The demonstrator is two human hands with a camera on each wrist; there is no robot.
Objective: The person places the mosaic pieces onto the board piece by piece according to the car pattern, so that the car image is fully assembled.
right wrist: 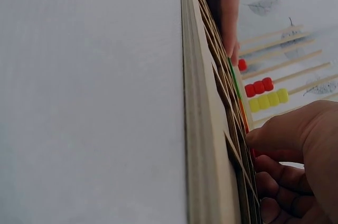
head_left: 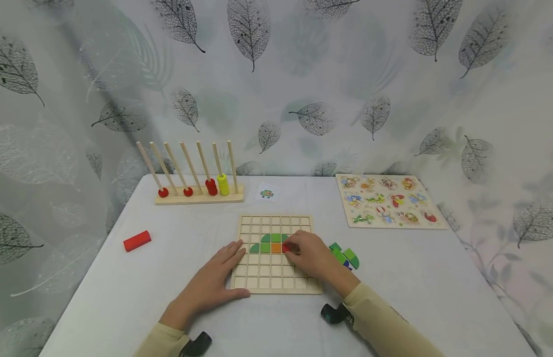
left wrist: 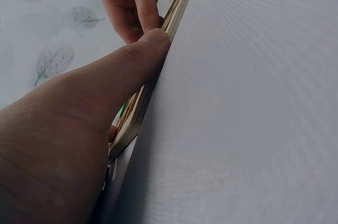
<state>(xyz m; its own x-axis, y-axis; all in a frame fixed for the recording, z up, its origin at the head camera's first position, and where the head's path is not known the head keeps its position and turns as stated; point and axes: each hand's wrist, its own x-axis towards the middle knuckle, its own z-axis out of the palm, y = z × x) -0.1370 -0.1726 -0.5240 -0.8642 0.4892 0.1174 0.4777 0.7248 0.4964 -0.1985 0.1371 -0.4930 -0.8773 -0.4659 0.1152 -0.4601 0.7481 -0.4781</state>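
Note:
A wooden grid board (head_left: 276, 291) lies on the white table. Green tiles (head_left: 276, 238), some with rounded corners, and an orange square tile (head_left: 276, 248) fill cells in two of its rows. My left hand (head_left: 209, 280) rests at the board's left side, fingers extended along the left edge and thumb (left wrist: 121, 65) against the near edge. With thumb and fingertips, my right hand (head_left: 314, 255) pinches a small red tile (head_left: 285, 247) at the cell just right of the orange one. The fingers hide most of this tile.
Loose green and blue tiles (head_left: 338, 254) lie right of the board. Behind it stand a peg rack (head_left: 200, 199) with red and yellow beads and a small picture card (head_left: 267, 192). An insect puzzle board (head_left: 388, 201) is at the back right, a red cylinder (head_left: 137, 241) at left.

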